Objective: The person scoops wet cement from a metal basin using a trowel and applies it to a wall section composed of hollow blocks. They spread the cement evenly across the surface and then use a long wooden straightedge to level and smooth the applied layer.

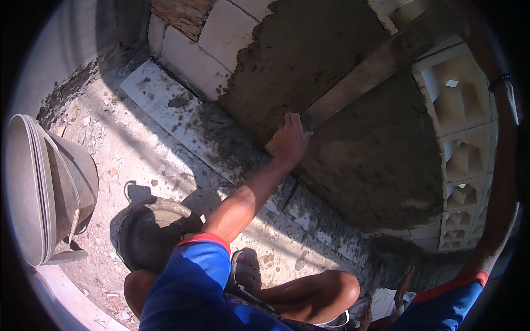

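My left hand (291, 140) is closed round the lower end of a long straightedge board (361, 91), its fingers wrapped over the edge. The board slants up to the right, lying against a wall patch of wet grey mortar (370, 160). At its upper end, my right hand (479, 41) grips the board, though deep shade and the picture's rim blur its fingers. Mortar spreads above and below the board, its ragged left edge meeting pale bare blocks (229, 36).
Pale vent blocks (461, 105) border the mortar on the right. A dark basin (146, 237) sits by my left arm, and a large grey bucket (77, 176) lies tipped at far left. A mortar-spattered ledge (165, 105) follows the wall's foot. Another person's arm (404, 287) shows at lower right.
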Tool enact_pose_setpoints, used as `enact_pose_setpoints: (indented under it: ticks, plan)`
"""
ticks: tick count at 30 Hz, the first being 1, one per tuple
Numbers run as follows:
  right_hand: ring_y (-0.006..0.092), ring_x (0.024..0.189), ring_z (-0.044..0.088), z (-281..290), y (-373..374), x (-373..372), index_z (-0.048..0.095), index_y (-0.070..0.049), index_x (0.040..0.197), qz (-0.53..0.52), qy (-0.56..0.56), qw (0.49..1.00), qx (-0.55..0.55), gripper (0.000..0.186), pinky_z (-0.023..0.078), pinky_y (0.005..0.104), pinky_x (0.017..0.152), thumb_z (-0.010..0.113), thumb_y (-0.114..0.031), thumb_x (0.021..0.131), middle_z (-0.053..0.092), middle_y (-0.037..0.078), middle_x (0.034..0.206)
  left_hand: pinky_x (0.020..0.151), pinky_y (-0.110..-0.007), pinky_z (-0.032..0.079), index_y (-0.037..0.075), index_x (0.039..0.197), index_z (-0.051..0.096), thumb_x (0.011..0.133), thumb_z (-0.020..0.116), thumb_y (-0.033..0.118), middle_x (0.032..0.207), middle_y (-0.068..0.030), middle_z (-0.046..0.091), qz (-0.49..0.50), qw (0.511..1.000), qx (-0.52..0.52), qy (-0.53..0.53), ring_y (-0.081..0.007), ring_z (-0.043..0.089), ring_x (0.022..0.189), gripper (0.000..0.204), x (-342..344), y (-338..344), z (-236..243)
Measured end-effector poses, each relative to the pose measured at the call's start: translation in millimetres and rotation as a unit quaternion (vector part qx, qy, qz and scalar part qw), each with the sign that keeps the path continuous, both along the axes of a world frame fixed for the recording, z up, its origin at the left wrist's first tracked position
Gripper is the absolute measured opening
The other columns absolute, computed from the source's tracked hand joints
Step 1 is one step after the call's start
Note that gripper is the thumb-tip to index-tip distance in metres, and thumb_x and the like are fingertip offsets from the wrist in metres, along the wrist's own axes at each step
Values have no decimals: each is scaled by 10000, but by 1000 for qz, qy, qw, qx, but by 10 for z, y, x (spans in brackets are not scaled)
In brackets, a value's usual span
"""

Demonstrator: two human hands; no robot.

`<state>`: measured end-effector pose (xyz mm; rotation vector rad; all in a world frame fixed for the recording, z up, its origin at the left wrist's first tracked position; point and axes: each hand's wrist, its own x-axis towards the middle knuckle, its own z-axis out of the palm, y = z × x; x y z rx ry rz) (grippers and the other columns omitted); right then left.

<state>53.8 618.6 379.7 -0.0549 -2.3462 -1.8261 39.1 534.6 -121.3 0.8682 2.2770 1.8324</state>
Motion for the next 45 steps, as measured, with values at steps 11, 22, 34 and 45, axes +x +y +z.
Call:
enact_pose_setpoints:
  ticks: [11, 22, 34, 45]
  plan:
    - [248, 1500, 267, -398, 90, 634, 561, -357, 1398, 15, 11, 999, 42, 670, 249, 614, 1191, 699, -59, 814, 404, -13, 1552, 836, -492, 534, 59, 1128, 470, 754, 814, 239, 1200, -163, 545, -50, 998, -29, -24, -394, 597, 1049, 540, 443, 153, -528]
    - [320, 1452, 328, -703, -182, 710, 599, -260, 1364, 12, 46, 999, 23, 588, 306, 624, 1146, 661, -69, 812, 484, 58, 1457, 834, -508, 541, 48, 1161, 464, 819, 784, 238, 1232, -186, 532, -70, 993, -91, -19, -420, 585, 1112, 505, 476, 147, -503]
    - [354, 1521, 175, -793, -32, 759, 671, -197, 1256, 124, 88, 981, -123, 383, 182, 712, 1152, 573, -250, 889, 452, 107, 1481, 1012, -477, 463, -43, 1454, 319, 845, 759, 171, 1345, -254, 405, -91, 976, 43, 192, -455, 505, 1209, 781, 112, -392, 1761]
    - [228, 921, 678, -2569, -60, 1407, 612, -62, 1310, 320, 539, 590, -508, 481, 543, 348, 874, 601, 10, 834, 685, 71, 992, 928, -481, 484, -44, 1164, 573, 814, 795, 238, 1111, -269, 659, -106, 936, 36, 334, -428, 642, 1062, 501, -123, 148, 2936]
